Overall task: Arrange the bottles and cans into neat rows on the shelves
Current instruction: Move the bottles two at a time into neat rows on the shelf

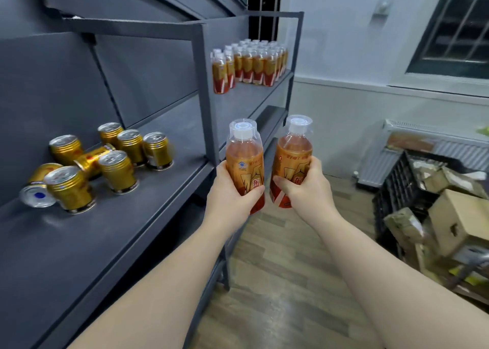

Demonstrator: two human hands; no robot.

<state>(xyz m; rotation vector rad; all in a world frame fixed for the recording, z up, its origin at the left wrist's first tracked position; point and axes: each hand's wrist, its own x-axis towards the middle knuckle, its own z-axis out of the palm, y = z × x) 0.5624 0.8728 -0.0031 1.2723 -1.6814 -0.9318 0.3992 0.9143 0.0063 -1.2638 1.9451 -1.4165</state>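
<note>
My left hand (232, 192) grips an orange drink bottle (244, 152) with a clear cap, held upright in front of the shelf's edge. My right hand (307, 187) grips a second, matching bottle (292, 150) just to its right. Both bottles hang in the air beyond the grey shelf (158, 197). Several gold cans (116, 170) sit in a loose cluster on the shelf at the left; some stand, and two or three lie on their sides (38, 192). Farther along the shelf, several identical bottles (251, 62) stand in tidy rows.
A grey upright post (209, 110) divides the two shelf bays. A lower shelf (272, 118) shows beneath the bottle rows. On the floor at right lie a black crate (399, 187), cardboard boxes (460, 221) and a radiator (381, 163). Wood flooring (277, 282) runs beside the shelving.
</note>
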